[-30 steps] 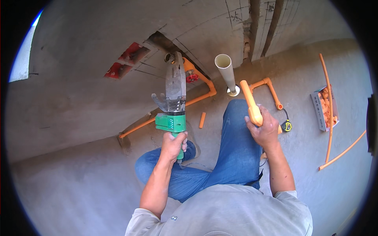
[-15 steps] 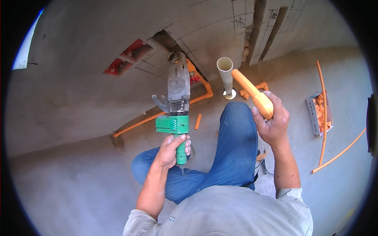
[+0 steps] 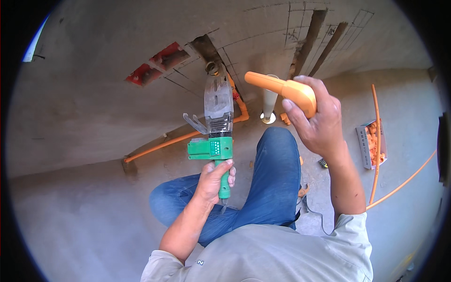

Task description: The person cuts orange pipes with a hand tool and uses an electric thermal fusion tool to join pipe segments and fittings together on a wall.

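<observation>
My left hand [image 3: 212,182] is closed around the green handle of a pipe fusion welder [image 3: 221,148], held upright with its long grey heating plate [image 3: 218,101] pointing toward the wall. Near the plate's far end is a round brass-coloured opening [image 3: 212,68]. In my right hand [image 3: 324,120] is an orange pipe fitting [image 3: 300,96] with a short orange pipe [image 3: 264,82] sticking out of it to the left. The fitting is gripped between thumb and fingers, raised and apart from the welder. It partly covers an upright pale plastic pipe [image 3: 269,101].
Orange pipe [image 3: 164,147] runs along the wall foot. Two red wall boxes [image 3: 169,56] and cut grooves [image 3: 310,40] mark the wall. At the right, a carton of orange fittings [image 3: 361,145] has a loose pipe [image 3: 375,174] across it. A cord [image 3: 314,212] lies beside my knee.
My right hand has risen and turned the orange fitting, so its pipe now points left, in front of the pale pipe. The welder shifts slightly in view, still in my left hand.
</observation>
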